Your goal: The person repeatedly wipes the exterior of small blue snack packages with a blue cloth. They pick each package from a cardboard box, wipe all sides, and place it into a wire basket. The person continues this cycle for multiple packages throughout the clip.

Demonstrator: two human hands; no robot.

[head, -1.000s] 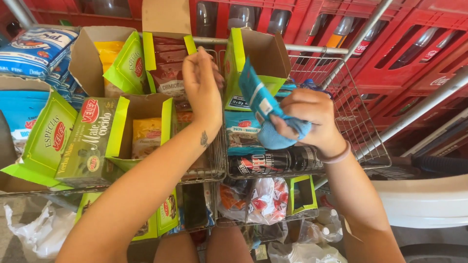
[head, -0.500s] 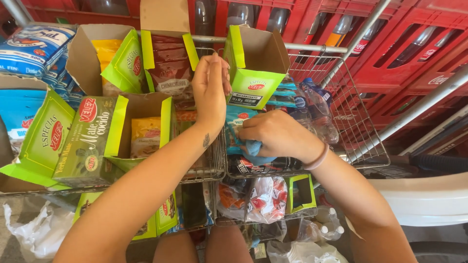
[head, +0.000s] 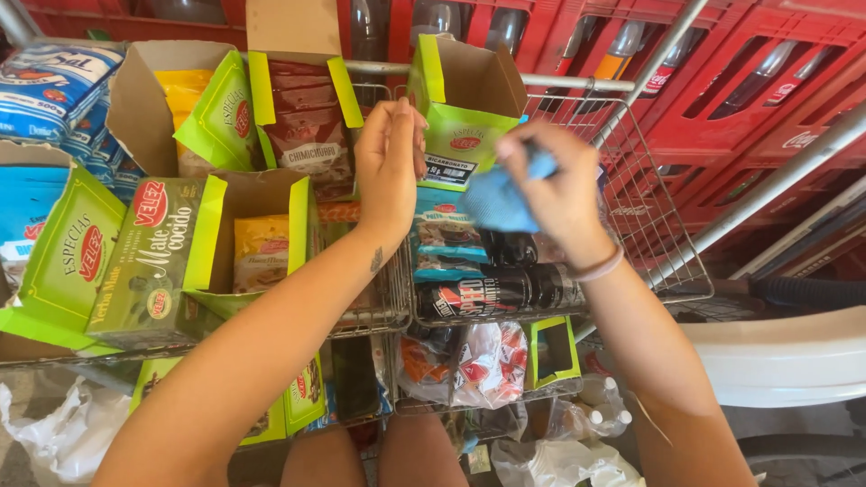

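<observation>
Lower basket: nearest you, the wire tier below already holds red-and-white packets (head: 478, 365) and a small green box (head: 552, 350); nothing is being handled there.
Left hand: your left hand (head: 390, 162) is up with flat, spread fingers, empty, resting against the wire divider (head: 397, 280) between the two baskets.
Right hand: your right hand (head: 559, 194) is closed around a blue packet (head: 501, 200), lifted just above the right basket, blurred.
Right basket: dark packets (head: 492, 289) and blue-edged ones (head: 446, 230) already lie stacked under that hand, so I judge this basket partly filled, with the held packet not yet set down.
Open cartons: farther back, the green carton (head: 465, 108) stands open, its inside hidden; the carton of red sachets (head: 302, 117) looks full.
Beyond: red bottle crates (head: 749, 81) behind the rack.
</observation>
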